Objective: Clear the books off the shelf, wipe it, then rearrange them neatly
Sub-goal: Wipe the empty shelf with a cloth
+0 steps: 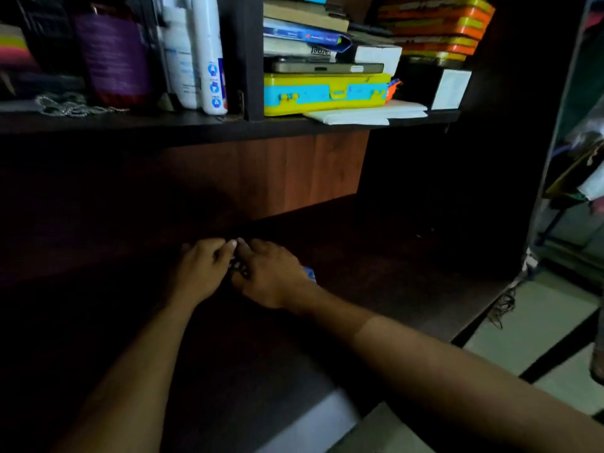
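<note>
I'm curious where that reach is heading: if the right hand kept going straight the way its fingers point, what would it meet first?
The right hand points up-left into the lower shelf. It would meet the left hand almost at once; their fingertips already seem to touch over a small dark thing too dim to identify.

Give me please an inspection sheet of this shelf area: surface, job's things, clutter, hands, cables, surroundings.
Surface: the lower shelf is dark wood, deep in shadow, no books visible on it.
Job's things: stacked books lie on the upper shelf, above a yellow and blue case; a small dark patterned thing sits between the hands, too dim to identify.
Clutter: white bottles, purple container, orange tins, white papers.
Hands: left hand and right hand meet together, fingers curled on the dark thing.
Cables: nothing seen.
Surroundings: pale tiled floor to the right.
</note>
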Demonstrator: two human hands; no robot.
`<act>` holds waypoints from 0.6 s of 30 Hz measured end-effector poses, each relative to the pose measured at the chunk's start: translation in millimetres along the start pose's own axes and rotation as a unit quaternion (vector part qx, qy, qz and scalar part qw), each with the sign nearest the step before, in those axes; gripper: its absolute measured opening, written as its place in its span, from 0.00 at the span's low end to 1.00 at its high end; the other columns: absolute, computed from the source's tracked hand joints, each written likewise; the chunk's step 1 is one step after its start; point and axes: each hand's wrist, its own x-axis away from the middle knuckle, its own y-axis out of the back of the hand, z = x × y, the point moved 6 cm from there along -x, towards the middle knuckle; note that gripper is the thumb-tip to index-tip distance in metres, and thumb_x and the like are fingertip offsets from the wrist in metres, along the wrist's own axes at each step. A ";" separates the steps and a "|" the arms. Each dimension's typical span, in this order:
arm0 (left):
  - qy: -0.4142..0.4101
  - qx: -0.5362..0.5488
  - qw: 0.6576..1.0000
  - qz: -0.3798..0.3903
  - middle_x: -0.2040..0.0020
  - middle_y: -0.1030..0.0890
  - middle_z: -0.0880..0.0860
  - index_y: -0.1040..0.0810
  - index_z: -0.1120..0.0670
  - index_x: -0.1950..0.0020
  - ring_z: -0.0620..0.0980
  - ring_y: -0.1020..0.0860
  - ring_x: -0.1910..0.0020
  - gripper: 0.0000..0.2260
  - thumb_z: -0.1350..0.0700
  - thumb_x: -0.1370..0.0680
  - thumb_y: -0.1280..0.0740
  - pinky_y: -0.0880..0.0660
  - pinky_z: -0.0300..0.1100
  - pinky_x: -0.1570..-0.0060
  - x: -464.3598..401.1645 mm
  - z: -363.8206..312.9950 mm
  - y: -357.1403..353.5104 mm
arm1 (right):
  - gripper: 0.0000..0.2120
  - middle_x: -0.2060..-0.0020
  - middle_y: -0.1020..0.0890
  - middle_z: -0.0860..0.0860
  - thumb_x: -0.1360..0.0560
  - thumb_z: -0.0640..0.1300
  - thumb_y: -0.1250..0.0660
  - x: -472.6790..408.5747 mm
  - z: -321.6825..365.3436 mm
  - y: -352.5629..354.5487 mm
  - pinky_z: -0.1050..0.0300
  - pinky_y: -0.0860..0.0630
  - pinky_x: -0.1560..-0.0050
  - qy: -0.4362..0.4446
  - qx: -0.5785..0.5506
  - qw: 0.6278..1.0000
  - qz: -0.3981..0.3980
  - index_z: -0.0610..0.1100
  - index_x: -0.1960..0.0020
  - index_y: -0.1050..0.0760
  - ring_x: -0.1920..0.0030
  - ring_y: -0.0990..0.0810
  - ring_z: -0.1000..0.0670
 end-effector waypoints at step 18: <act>-0.033 -0.091 0.994 0.044 0.72 0.28 0.53 0.34 0.55 0.69 0.59 0.25 0.69 0.23 0.47 0.19 0.34 0.29 0.48 0.65 -3.7 -2.2 -6.0 | 0.27 0.34 0.24 0.40 0.19 0.58 0.48 86.1 -143.9 43.0 0.45 0.27 0.38 -0.199 0.111 0.971 -0.067 0.44 0.28 0.32 0.37 0.23 0.36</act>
